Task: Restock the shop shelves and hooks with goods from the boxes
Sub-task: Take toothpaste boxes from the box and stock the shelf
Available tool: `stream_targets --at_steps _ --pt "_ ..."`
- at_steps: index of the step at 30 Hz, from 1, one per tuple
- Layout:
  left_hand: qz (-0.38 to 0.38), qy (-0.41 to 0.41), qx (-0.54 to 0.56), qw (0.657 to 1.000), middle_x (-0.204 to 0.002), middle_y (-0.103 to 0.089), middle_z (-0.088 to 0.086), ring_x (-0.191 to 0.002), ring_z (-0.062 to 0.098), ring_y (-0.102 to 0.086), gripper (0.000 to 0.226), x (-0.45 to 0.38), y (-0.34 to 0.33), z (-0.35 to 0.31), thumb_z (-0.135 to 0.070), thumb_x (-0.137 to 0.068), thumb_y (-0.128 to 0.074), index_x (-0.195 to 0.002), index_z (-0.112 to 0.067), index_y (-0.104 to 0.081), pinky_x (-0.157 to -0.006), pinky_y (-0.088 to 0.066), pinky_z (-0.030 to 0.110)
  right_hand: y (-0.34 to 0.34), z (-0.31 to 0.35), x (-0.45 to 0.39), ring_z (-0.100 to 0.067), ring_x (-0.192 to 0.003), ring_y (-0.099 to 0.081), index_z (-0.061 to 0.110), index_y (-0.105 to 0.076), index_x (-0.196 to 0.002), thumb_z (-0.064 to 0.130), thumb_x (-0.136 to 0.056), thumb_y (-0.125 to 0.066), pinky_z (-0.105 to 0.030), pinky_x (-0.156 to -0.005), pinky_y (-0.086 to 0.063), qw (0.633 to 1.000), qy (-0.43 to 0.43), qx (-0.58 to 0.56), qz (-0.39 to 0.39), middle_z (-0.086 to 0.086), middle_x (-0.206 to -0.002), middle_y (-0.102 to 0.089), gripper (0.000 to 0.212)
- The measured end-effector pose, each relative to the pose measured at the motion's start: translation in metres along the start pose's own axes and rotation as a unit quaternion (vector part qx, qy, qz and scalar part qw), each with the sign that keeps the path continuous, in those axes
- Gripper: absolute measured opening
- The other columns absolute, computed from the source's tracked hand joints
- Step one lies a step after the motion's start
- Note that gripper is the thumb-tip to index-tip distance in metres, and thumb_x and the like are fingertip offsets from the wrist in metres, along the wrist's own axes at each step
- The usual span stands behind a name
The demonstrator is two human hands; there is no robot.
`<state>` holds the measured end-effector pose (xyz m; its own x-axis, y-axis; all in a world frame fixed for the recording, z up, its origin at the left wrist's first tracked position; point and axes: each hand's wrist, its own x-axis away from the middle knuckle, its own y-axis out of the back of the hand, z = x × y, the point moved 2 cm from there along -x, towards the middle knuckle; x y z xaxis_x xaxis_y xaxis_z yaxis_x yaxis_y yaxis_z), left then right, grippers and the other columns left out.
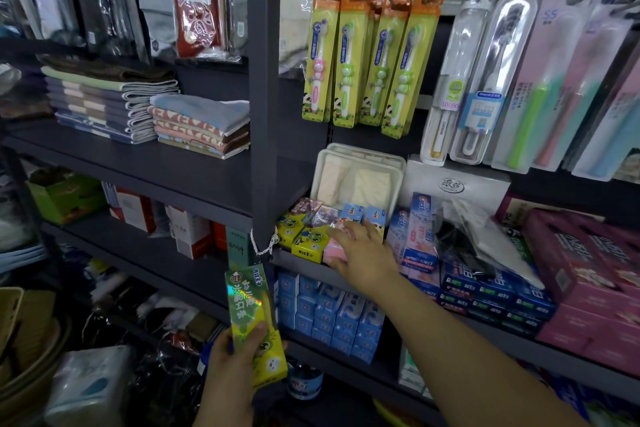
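Dark metal shelving (pixel 221 184), hooks above with kids' toothbrushes (pixel 367 55). Left hand (pixel 232 367) grips green toothpaste box (pixel 254 319) below shelf edge. Right hand (pixel 360 253) fingers spread, touching small toothpaste boxes (pixel 308 236) on shelf.

The green toothpaste box (pixel 254 322) in the left hand (pixel 230 367) is glossy card with a holographic foil sheen. Shelves (pixel 194 177) look like matt dark painted metal. The kids' toothbrush packs (pixel 367 59) are shiny printed card, while the bigger brushes (pixel 485 80) sit in clear glossy plastic blisters. The folded towels (pixel 114 104) are soft matt cloth, and the wrapped stuff up top (pixel 194 0) is in crinkly clear film.
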<state>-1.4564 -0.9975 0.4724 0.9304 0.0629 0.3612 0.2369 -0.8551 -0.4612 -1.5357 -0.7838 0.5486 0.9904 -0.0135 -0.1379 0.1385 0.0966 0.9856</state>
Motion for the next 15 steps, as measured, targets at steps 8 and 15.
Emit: stream_targets --at_steps 8,15 --pt "0.035 -0.007 -0.008 0.999 -0.109 -0.068 0.019 -0.084 0.037 -0.069 0.033 0.003 -0.001 -0.005 -0.012 -0.089 -0.063 -0.122 -0.008 -0.057 -0.064 -0.055 0.037 -0.010 -0.012 -0.012 -0.026 -0.145 -0.012 0.038 -0.031 -0.144 0.039 -0.091 -0.057 -0.052 -0.111 -0.029 0.999 0.003 -0.039 -0.025 0.002 -0.156 -0.022 0.059" --pt "0.046 -0.003 -0.010 0.999 -0.100 -0.071 0.019 -0.077 0.035 -0.071 0.027 0.005 -0.009 -0.007 -0.014 -0.089 -0.062 -0.115 -0.010 -0.057 -0.062 -0.055 0.038 0.008 -0.003 0.005 -0.027 -0.146 -0.011 0.031 -0.039 -0.144 0.049 -0.088 -0.054 -0.050 -0.117 -0.002 0.991 -0.009 -0.077 -0.110 0.000 -0.154 -0.029 0.061"
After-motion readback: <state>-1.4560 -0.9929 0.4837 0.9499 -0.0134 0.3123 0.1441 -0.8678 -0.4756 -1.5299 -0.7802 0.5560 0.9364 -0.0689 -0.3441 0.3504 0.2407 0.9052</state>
